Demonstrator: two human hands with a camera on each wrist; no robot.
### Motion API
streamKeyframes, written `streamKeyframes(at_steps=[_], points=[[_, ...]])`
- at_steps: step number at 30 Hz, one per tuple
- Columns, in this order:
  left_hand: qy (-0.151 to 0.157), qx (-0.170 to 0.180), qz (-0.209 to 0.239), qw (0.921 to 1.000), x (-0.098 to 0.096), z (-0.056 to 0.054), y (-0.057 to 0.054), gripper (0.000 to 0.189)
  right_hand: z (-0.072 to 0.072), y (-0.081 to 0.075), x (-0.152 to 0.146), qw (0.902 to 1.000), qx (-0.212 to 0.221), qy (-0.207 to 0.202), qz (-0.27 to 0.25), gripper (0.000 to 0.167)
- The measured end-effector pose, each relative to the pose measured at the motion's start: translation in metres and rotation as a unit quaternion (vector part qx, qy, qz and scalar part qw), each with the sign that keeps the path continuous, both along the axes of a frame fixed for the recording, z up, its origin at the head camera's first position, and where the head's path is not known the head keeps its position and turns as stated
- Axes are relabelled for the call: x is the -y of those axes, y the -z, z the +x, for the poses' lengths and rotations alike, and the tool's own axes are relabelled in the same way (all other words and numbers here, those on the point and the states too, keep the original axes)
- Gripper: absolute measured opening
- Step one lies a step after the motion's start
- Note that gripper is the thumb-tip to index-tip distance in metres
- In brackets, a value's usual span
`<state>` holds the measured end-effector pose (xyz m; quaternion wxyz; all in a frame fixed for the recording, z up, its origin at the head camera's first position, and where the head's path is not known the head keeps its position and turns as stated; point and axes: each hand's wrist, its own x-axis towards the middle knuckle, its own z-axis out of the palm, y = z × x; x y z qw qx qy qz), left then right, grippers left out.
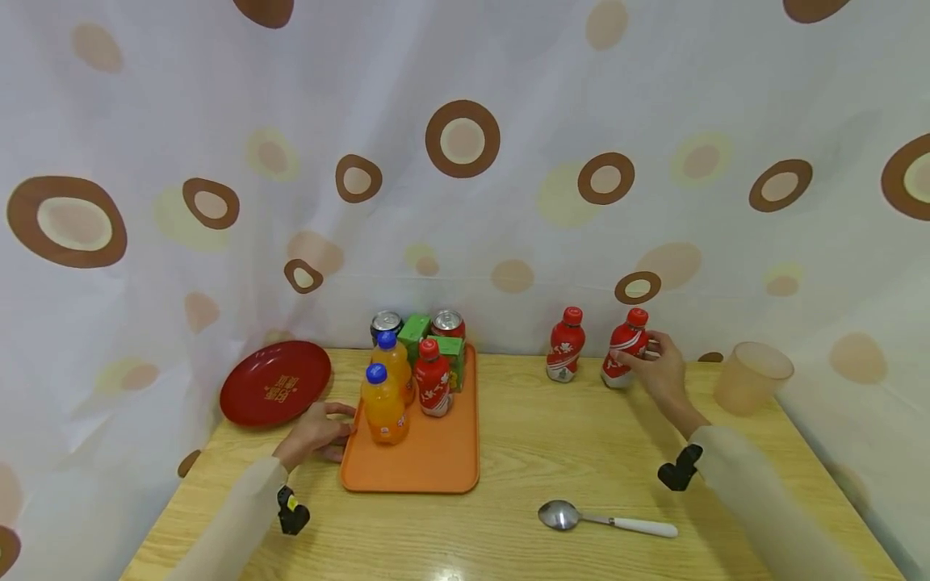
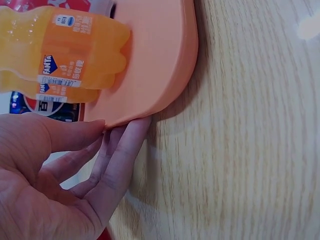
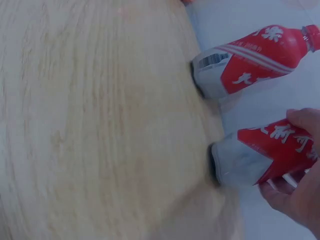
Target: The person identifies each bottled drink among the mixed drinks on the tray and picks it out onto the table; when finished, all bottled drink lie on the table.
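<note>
My right hand (image 1: 666,378) holds a red cola bottle (image 1: 625,349) with white lettering, fingers and thumb around its label. It is upright at the back of the table. Another red cola bottle (image 1: 565,349) stands just left of it, apart from the hand; both show in the right wrist view. At the orange tray's (image 1: 416,474) left rim, my left hand (image 1: 314,436) pinches the edge between thumb and fingers. On this tray stand two orange Fanta bottles (image 1: 386,410), one red cola bottle (image 1: 433,381), green cartons (image 1: 454,359) and two cans (image 1: 448,324).
A dark red plate (image 1: 276,383) lies at the back left, beyond the left hand. A frosted cup (image 1: 752,378) stands at the right edge. Nearer the front lies a spoon (image 1: 606,520) with a white handle. A spotted curtain (image 1: 465,242) hangs behind the wooden table (image 1: 523,452).
</note>
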<state>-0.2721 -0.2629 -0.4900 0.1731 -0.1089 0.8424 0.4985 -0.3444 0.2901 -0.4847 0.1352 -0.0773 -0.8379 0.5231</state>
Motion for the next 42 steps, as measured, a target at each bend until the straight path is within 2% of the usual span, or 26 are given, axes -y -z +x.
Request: streamKeyframes(at_steps=[7,12,16,22,26,29,32,35,38,42], points=[[0.001,-0.013,-0.007,0.9999,0.002,0.004,0.003,0.043,0.001,0.013,-0.003,0.9989,0.011,-0.045,0.0,0.082],[0.003,-0.021,-0.01,0.9997,0.001,0.007,0.004,0.042,0.001,0.013,-0.004,0.9977,0.0,-0.061,0.028,0.082],[-0.001,-0.023,-0.006,0.9997,0.001,0.008,0.003,0.041,0.002,0.012,-0.003,0.9975,-0.003,-0.063,0.031,0.083],[-0.015,-0.031,-0.002,0.9994,0.001,0.007,0.009,0.039,-0.001,0.014,-0.006,0.9954,-0.007,-0.081,0.052,0.083],[-0.019,-0.031,-0.017,0.9992,0.003,0.007,0.009,0.04,-0.003,0.024,-0.011,0.9881,0.014,-0.111,0.106,0.071],[-0.017,-0.024,-0.013,0.9995,0.003,0.009,0.008,0.042,-0.001,0.027,-0.016,0.9808,0.065,-0.128,0.132,0.07],[-0.018,-0.02,-0.001,0.9996,0.0,0.009,0.008,0.042,0.0,0.013,-0.019,0.9707,0.136,-0.15,0.13,0.079],[-0.014,-0.022,0.001,0.9996,-0.002,0.006,0.009,0.042,0.0,-0.012,-0.018,0.9574,0.185,-0.173,0.138,0.085],[-0.02,-0.025,0.0,0.9995,-0.003,0.003,0.008,0.042,0.003,-0.036,-0.012,0.9504,0.194,-0.183,0.16,0.083],[-0.022,-0.024,-0.002,0.9995,-0.002,0.003,0.007,0.042,0.012,-0.054,-0.002,0.9365,0.19,-0.166,0.244,0.07]])
